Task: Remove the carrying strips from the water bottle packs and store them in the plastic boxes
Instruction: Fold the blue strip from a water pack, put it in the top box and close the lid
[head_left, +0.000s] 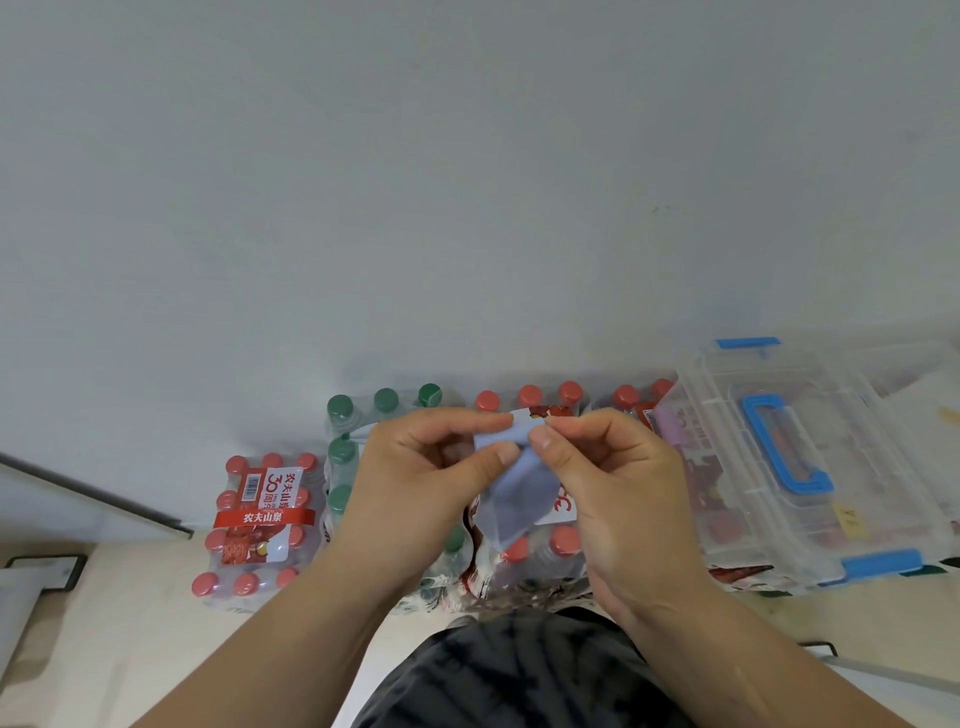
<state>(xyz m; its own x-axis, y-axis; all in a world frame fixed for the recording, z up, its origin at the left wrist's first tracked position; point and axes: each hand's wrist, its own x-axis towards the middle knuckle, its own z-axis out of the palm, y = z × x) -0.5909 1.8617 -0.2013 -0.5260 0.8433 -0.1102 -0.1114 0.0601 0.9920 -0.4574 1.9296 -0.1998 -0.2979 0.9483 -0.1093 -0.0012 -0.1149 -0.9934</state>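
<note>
Both hands hold a pale blue-grey carrying strip (511, 488) in front of me, above the bottle packs. My left hand (415, 483) pinches its upper left part between thumb and fingers. My right hand (608, 478) pinches its top right corner, and the strip hangs folded downward. On the floor at the left stands a red-capped bottle pack (257, 525) with a red carrying strip (264, 516) across its top. A green-capped pack (358, 426) and another red-capped pack (540, 551) lie partly hidden behind my hands. A clear plastic box (810, 467) with blue handle and clips sits at the right, lid shut.
A plain white wall (467, 182) rises right behind the packs. The floor (135, 639) is light beige. A grey ledge (93, 499) and a dark-edged panel (47, 569) lie at the far left. My dark shorts (519, 675) fill the bottom centre.
</note>
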